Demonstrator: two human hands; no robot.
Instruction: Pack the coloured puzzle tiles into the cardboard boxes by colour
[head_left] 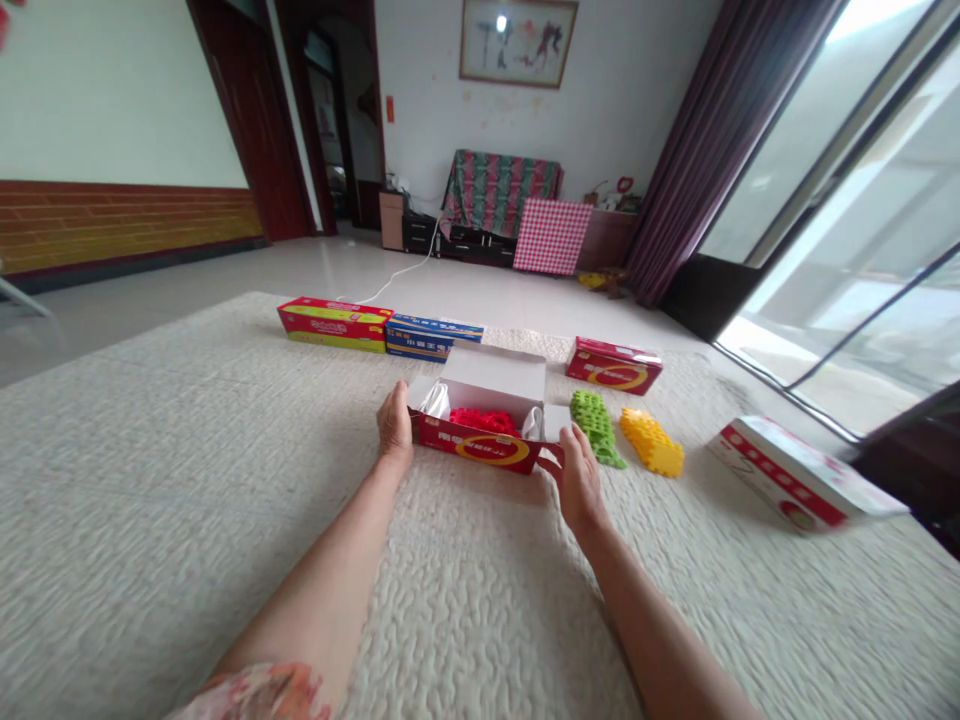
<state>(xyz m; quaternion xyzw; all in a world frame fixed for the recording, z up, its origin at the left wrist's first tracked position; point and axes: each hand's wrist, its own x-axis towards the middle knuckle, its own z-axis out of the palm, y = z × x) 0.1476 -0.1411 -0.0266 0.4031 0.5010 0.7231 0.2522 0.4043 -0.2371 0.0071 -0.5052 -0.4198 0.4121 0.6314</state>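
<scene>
An open red cardboard box [480, 447] lies before me, its white lid [499, 370] raised at the back and its end flaps out. Inside are a red knobbly plastic piece [484, 421] and white bundles, perhaps cord or plastic bags, at both ends. My left hand [395, 422] grips the box's left end. At the right end, my right hand [577, 472] holds the box by its side and flap, thumb on top. A green knobbly plastic piece [592, 425] lies just right of the box, with a yellow one [651, 441] beyond it.
On the pale quilted cover [225, 480] stand a red and lime box [335, 325] and a blue box [431, 338] at the back left. A closed red box [615, 367] sits at the back right. Nearer, a white and red box [802, 475] lies at the right.
</scene>
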